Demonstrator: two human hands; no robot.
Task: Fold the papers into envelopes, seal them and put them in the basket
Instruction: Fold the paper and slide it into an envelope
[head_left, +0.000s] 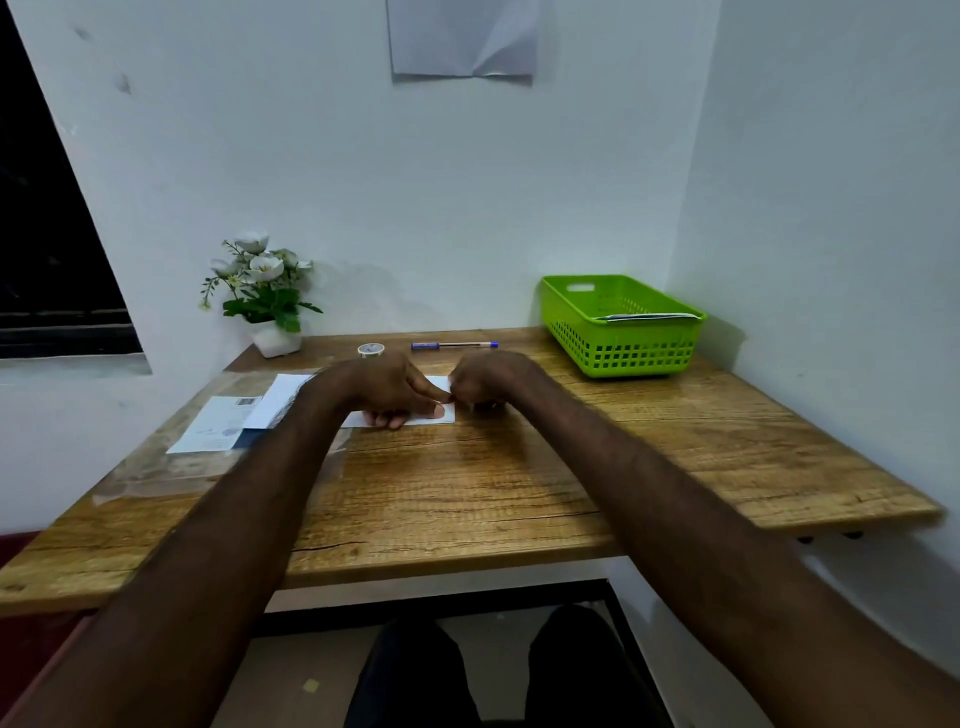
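Observation:
A folded white paper (441, 385) lies flat in the middle of the wooden table (467, 493). My left hand (387, 387) presses down on it, fingers spread along its near edge. Curled at the paper's right end, my right hand (488, 379) meets the left index fingertip at the upper right corner. The green plastic basket (621, 353) stands at the back right with a white envelope (647, 316) lying in it. More loose papers (223, 423) lie to the left, partly under my left forearm. A roll of tape (371, 350) sits behind my left hand.
A blue pen (454, 345) lies near the back edge beside the tape. A white pot of artificial flowers (265, 296) stands in the back left corner. A clear plastic sleeve (171, 467) covers the table's left part. Walls close in behind and to the right.

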